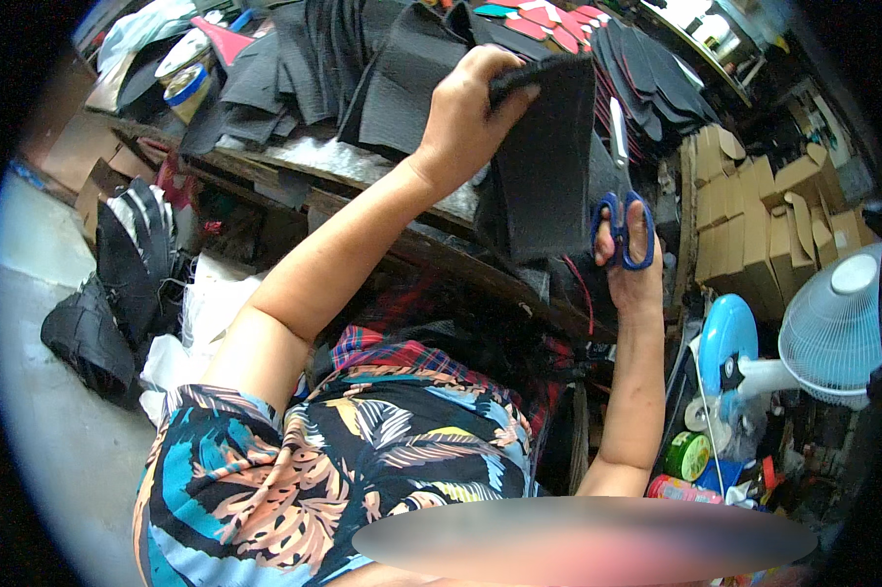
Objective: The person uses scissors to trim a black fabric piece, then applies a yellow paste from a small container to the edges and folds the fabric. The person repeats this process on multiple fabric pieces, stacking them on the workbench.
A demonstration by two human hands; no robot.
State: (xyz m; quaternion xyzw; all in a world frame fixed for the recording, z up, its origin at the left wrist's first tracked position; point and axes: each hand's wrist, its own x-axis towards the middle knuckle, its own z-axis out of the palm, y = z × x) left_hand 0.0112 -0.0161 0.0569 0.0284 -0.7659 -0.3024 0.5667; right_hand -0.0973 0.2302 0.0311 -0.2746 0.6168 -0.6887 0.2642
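Observation:
Raised over the workbench, my left hand (468,115) grips the top edge of a black sheet of fabric-like material (548,166), thumb in front and fingers partly hidden behind it. The sheet hangs down toward me. To its right, my right hand (633,264) has its fingers through the blue handles of a pair of scissors (619,147). The blades point up and away from me, and they look closed together. They stand beside the sheet's right edge; whether they touch it I cannot tell.
Black sheets (392,88) are heaped along the bench, with stacked black cut pieces (646,73) at the far right. Tubs (186,88) stand far left. Cardboard boxes (754,215) and a blue-and-white fan (822,323) are on the right. Black pieces (118,293) lie at left.

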